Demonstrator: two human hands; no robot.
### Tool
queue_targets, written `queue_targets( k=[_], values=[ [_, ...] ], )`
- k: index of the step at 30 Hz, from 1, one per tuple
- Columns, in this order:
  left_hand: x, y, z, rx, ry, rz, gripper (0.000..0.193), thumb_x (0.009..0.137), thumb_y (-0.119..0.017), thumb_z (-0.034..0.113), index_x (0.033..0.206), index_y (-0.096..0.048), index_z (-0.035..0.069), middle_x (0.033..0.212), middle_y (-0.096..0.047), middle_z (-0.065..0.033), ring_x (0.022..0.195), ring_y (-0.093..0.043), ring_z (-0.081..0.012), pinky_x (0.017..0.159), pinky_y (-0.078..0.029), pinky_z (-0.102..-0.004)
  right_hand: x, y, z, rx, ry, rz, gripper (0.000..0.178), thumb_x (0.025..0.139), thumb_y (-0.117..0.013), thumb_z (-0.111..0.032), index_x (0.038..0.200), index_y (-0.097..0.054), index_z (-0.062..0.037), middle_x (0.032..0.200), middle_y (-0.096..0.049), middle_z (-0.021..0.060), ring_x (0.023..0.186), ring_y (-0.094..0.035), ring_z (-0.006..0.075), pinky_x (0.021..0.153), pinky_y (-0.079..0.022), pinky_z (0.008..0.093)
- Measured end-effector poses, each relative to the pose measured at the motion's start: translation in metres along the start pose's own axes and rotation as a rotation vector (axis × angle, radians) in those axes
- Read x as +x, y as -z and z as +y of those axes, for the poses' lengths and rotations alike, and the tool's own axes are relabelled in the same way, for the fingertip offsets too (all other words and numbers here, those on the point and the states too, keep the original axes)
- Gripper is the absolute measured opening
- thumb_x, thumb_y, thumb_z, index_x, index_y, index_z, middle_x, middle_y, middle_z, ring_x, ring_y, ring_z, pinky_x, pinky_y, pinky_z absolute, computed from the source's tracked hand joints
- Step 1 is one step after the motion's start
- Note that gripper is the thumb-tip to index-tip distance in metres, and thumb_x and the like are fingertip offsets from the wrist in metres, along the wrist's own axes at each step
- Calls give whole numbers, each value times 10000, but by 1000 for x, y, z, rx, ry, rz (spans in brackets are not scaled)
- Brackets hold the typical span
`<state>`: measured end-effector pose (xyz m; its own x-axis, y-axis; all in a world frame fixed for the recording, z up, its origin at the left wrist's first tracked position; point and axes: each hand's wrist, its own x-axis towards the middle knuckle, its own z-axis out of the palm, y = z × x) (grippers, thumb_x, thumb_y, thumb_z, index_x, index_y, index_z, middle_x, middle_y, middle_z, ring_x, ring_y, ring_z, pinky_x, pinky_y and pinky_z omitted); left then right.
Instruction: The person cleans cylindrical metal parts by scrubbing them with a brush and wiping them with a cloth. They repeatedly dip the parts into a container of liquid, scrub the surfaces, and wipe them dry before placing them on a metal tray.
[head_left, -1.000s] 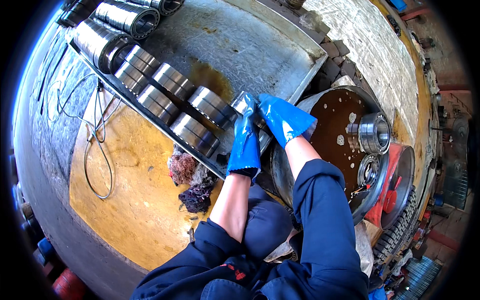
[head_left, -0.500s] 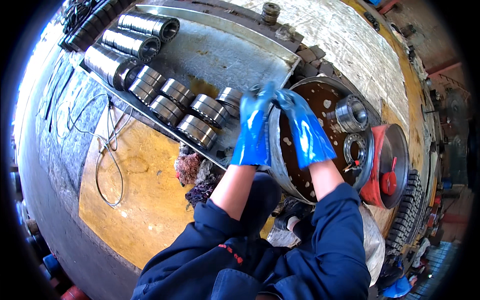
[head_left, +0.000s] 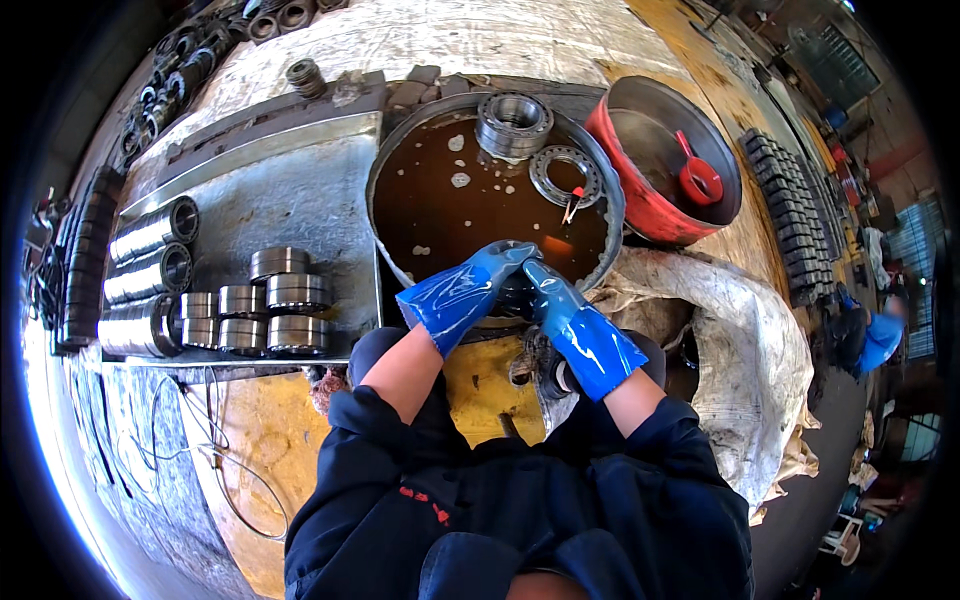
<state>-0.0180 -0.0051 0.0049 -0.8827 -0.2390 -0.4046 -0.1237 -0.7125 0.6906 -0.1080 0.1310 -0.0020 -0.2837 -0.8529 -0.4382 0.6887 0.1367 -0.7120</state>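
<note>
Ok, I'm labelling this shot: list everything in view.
Tray: 1, grey, left
Short bearings: 7, silver, on tray
Ring rows: 3, silver, tray's left
Tub: 1, grey, centre
Liquid: 1, brown, in tub
Rings: 2, silver, in tub
Drum: 1, red, right of tub
Ladle: 1, red, in drum
Sack: 1, whitish, right
Cable: 1, grey, lower left
Rag: 1, reddish, near tray
Person: 1, blue top, far right
Dark parts: many, black, outer edges
Sleeves: 2, navy, lower
Left hand: 1, blue glove, over tub
Right hand: 1, blue glove, over tub

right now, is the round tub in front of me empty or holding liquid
Not empty: brown liquid hides the bottom of the tub, and a thick metal ring rises above the liquid.
</note>
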Motion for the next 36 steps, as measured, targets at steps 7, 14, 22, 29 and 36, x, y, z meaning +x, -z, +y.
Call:
queue_targets(
  k=[7,14,22,29,36],
  values=[
    [18,6,13,50,-63,84,439,957,-667,327,1244,-609,0,1054,-702,-112,902,-699,-176,780,-560,-274,34,21,-11,19,12,-7,394,981,-626,-319,1272,-615,-53,1183,-686,124,1036,-685,227,902,-573,397],
    [38,43,66,-50,-151,500,506,985,-598,384,1356,-522,48,1236,-665,-113,1136,-623,-261,1005,-471,-419,134,130,-58,-1242,31,743,539,847,-733,-471,1058,-694,24,971,-719,241,918,-712,324,794,-544,411],
    [41,58,73,-220,-96,493,617,991,-570,428,1449,-435,37,1370,-588,-157,1226,-571,-293,1052,-436,-429,167,153,-61,-1275,-42,631,508,837,-698,-464,981,-709,23,947,-710,263,941,-696,407,816,-533,471],
    [37,64,75,-251,-122,517,635,982,-578,437,1455,-430,39,1363,-593,-156,1205,-583,-288,1033,-446,-423,163,146,-81,-1630,-122,877,466,859,-652,-441,1088,-715,-40,1023,-722,234,925,-719,372,797,-553,483],
    [39,59,71,-189,-124,537,611,986,-575,413,1454,-436,46,1348,-604,-148,1179,-598,-271,1006,-465,-407,155,168,-148,-1878,115,1191,571,848,-649,-528,1265,-612,-140,1028,-711,211,931,-705,378,770,-556,521]
  ],
)
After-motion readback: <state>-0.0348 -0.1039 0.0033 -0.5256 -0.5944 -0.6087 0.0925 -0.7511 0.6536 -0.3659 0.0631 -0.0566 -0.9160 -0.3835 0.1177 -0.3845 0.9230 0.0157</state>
